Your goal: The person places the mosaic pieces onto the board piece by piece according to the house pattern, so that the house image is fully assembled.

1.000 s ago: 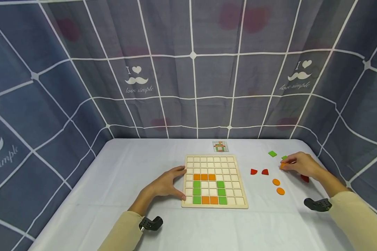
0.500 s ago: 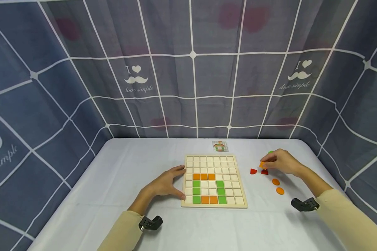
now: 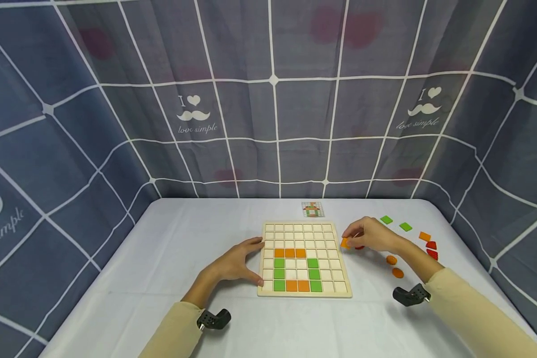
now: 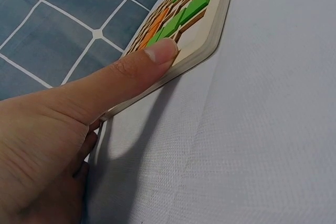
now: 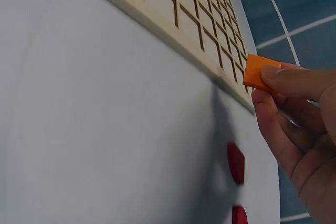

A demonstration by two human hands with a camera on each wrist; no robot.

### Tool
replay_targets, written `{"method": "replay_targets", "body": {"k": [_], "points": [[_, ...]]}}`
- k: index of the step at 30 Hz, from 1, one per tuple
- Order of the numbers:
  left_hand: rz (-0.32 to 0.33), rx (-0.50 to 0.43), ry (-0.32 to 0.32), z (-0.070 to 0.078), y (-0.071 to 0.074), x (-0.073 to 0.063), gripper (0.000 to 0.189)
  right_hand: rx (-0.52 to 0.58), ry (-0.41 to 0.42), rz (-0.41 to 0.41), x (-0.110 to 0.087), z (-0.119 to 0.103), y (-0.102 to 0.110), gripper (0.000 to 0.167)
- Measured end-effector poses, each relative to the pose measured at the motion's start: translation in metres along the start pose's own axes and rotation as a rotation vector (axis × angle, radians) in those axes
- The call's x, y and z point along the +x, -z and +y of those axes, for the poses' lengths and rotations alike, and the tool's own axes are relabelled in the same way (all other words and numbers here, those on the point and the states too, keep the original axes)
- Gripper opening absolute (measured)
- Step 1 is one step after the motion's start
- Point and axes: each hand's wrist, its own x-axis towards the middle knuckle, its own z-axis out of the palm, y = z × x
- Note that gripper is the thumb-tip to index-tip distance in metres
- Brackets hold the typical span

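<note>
A wooden grid board (image 3: 342, 268) lies on the white table. Orange and green square tiles fill some of its cells. My left hand (image 3: 232, 259) rests at the board's left edge, fingers and thumb spread apart; the left wrist view has the straight thumb (image 4: 126, 74) on the rim near the corner. Between thumb and fingertips, my right hand (image 3: 376, 234) pinches an orange square tile (image 5: 253, 71), just off the board's right edge. Under that hand lie red rounded pieces (image 5: 236, 163), mostly hidden in the head view.
To the right lie green diamond-shaped tiles (image 3: 405, 226), an orange square (image 3: 424, 236), red pieces (image 3: 432, 254) and orange round pieces (image 3: 398, 273). A small patterned card (image 3: 313, 209) lies behind the board. Dark grid-patterned curtains (image 3: 232, 164) border the table's back and sides.
My right hand has moved left with the orange tile, from the loose pieces to the board's right side. The left hand stays at the board's edge.
</note>
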Motion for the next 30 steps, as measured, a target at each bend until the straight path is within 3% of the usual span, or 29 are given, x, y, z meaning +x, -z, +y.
{"method": "replay_targets", "body": {"k": [17, 26, 30], "points": [[-0.002, -0.026, 0.0, 0.001, 0.0, -0.002, 0.112, 0.01, 0.188, -0.059, 0.042, -0.032, -0.064, 0.006], [-0.002, -0.007, -0.019, -0.001, 0.001, -0.002, 0.113, -0.138, 0.31, 0.025, 0.045, -0.03, -0.074, 0.004], [-0.004, -0.005, -0.027, -0.001, 0.001, -0.001, 0.113, -0.142, 0.288, 0.013, 0.044, -0.03, -0.073, 0.004]]}}
